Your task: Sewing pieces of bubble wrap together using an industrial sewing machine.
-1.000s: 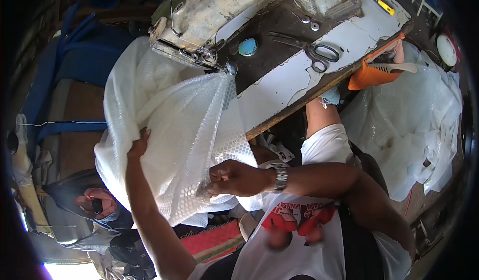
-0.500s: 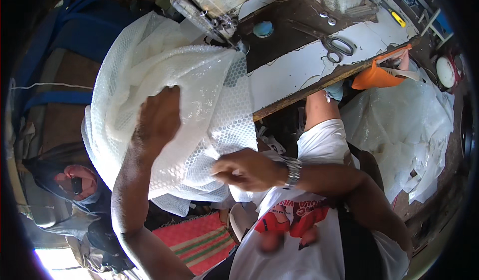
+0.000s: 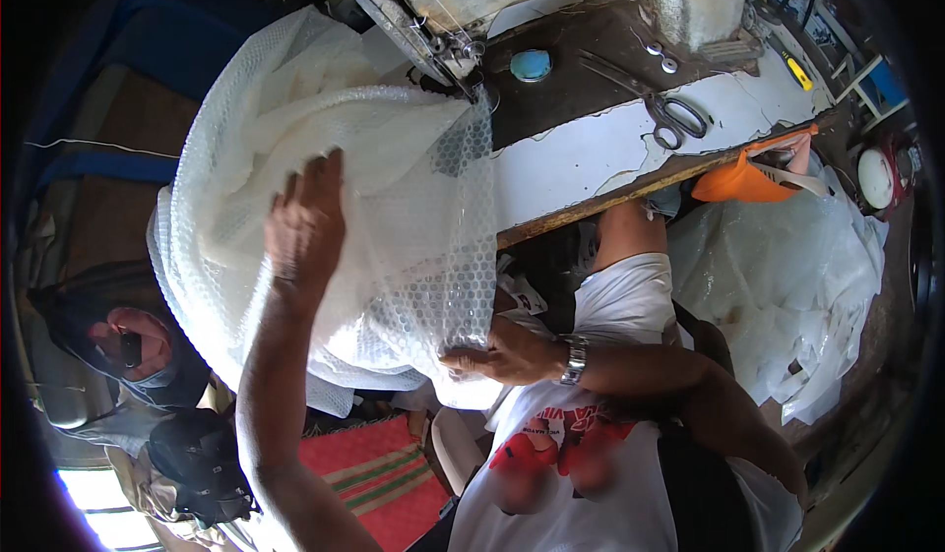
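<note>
A large clear sheet of bubble wrap [image 3: 384, 217] lies bunched under the head of a sewing machine [image 3: 423, 30] and hangs toward my lap. Its far corner sits at the machine's needle area. Over the middle of the sheet is my left hand [image 3: 307, 222], slightly blurred, with its fingers stretched out; whether it touches the plastic I cannot tell. At the sheet's near right edge my right hand [image 3: 517, 353], below a metal watch, pinches the plastic between thumb and fingers.
On the machine table [image 3: 581, 149], with its worn wooden edge, lie scissors [image 3: 669, 114], a round blue piece [image 3: 531, 66] and a yellow cutter [image 3: 797, 72]. An orange pouch [image 3: 743, 176] hangs at the edge. More plastic sheeting [image 3: 778, 276] is heaped at the right; a red striped mat [image 3: 374, 473] lies below.
My right hand has moved right and taken hold of the bubble wrap's edge, drawing it flatter. My left hand has shifted slightly, with its fingers more extended. The view has tilted a little.
</note>
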Action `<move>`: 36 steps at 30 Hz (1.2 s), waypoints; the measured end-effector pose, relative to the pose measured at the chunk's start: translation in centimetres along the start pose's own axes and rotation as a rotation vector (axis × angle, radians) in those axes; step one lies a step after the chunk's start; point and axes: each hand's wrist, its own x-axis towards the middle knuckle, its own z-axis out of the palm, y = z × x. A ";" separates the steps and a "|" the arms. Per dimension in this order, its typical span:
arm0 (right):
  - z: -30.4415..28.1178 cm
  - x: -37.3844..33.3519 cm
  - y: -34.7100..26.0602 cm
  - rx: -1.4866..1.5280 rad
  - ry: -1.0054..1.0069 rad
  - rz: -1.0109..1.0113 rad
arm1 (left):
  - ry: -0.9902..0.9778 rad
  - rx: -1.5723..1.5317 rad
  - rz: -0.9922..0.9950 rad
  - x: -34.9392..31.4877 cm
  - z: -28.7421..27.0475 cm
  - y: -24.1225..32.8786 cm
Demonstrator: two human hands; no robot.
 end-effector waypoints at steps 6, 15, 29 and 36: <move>-5.1 -2.3 -3.1 -1.011 -0.074 0.243 | -0.195 -0.055 0.301 3.1 -6.4 4.0; -8.8 -2.0 -13.1 -0.514 0.174 0.213 | -0.399 -1.329 0.628 5.3 -2.3 2.0; -2.1 5.3 -8.4 0.339 0.293 -0.150 | -0.491 -0.779 -0.198 7.9 5.2 1.5; -2.6 1.0 -7.7 0.214 0.215 0.142 | -0.489 -0.412 0.108 3.7 1.7 5.0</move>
